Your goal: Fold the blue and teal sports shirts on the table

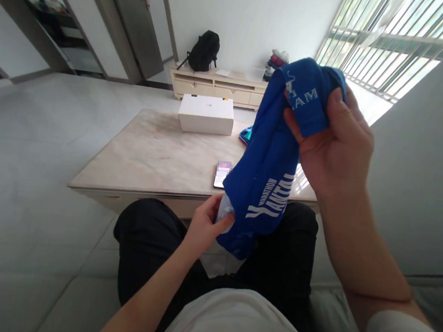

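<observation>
A blue cloth (265,154) with white lettering hangs at a slant above my lap; its exact kind is unclear. Its lower part reads "MARATHON" and "YANTAI", and the upper end is folded over, showing paler letters. High on the right, my right hand (335,140) is closed around that folded end, thumb in front and fingers partly behind. My left hand (210,222) pinches the lower left edge, where a whitish patch (225,213) shows. Just beyond the cloth lies a phone (221,174) with its screen lit, partly covered from view.
A marble-look table (144,153) stands before my knees, with a white box (206,115) at its far side. Near it lies a colourful folded item (245,135), half hidden. Behind are a low cabinet (193,88), a black backpack (204,50) and stacked clothes (277,59).
</observation>
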`<state>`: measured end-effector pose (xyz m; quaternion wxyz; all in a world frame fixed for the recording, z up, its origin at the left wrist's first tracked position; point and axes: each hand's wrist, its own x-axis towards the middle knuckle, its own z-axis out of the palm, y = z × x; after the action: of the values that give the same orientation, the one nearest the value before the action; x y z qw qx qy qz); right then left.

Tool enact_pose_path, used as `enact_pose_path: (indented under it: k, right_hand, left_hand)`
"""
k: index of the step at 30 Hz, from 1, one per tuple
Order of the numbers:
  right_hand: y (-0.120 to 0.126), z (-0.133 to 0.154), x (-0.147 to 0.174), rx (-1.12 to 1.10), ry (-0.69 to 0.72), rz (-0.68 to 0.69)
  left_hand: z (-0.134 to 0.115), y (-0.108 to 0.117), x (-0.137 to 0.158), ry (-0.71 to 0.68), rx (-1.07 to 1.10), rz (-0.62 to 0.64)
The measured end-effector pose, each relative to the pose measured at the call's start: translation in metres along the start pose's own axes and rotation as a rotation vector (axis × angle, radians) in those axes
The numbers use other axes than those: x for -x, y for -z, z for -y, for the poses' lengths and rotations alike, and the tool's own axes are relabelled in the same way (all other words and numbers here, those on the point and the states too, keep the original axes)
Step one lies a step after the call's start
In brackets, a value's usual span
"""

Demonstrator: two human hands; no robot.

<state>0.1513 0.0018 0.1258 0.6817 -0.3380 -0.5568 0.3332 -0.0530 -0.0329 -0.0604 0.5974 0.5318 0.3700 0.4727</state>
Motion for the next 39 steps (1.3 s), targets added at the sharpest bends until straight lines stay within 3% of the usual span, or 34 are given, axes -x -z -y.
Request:
enact_pose_path:
  k: [3,7,13,16,18,20,23,25,27,31,33,36,39]
  right_hand:
    - [0.022,-0.014,0.004,0.106,0.023,-0.106]
    - [0.047,-0.034,0.009,0.056,0.029,-0.280]
    - [0.077,-0.059,0.010,0.091,0.006,-0.314]
    - [0.101,-0.070,0.018,0.185,-0.066,-0.287]
    - [0.121,-0.080,0.032,0.221,-0.154,-0.341]
    - [0.140,-0.093,0.051,0.333,-0.244,-0.466]
    - [0.153,-0.111,0.081,0.820,-0.248,-0.552]
    - [0.143,-0.116,0.098,1.030,-0.171,-0.451]
    - [0.118,-0.115,0.111,0.893,-0.177,-0.202]
    - [0.056,-0.112,0.124,0.340,-0.419,0.621]
    - [0.036,-0.118,0.128,0.193,-0.519,0.912]
    - [0.026,-0.135,0.135,0.024,-0.668,1.057]
    - [0.028,-0.150,0.143,0.024,-0.742,0.933]
  left_hand:
    - [-0.006,0.029,0.004,0.072,-0.158,0.007]
    - [-0.002,0.057,0.014,0.113,-0.317,0.030]
    - [0.010,0.075,0.019,0.179,-0.196,0.059]
    - [0.008,0.079,0.021,0.128,-0.110,-0.041]
    - [0.002,0.082,0.023,0.084,-0.035,-0.123]
    - [-0.007,0.082,0.025,0.091,0.020,-0.141]
    - [-0.020,0.078,0.027,0.174,0.060,-0.042]
    - [-0.025,0.072,0.026,0.218,0.083,0.065]
    - [-0.027,0.065,0.024,0.241,0.094,0.173]
    - [-0.028,0.057,0.022,0.271,0.046,0.316]
    - [-0.030,0.058,0.023,0.273,0.013,0.344]
    - [-0.035,0.064,0.028,0.260,-0.026,0.306]
    - [-0.039,0.072,0.030,0.243,-0.078,0.192]
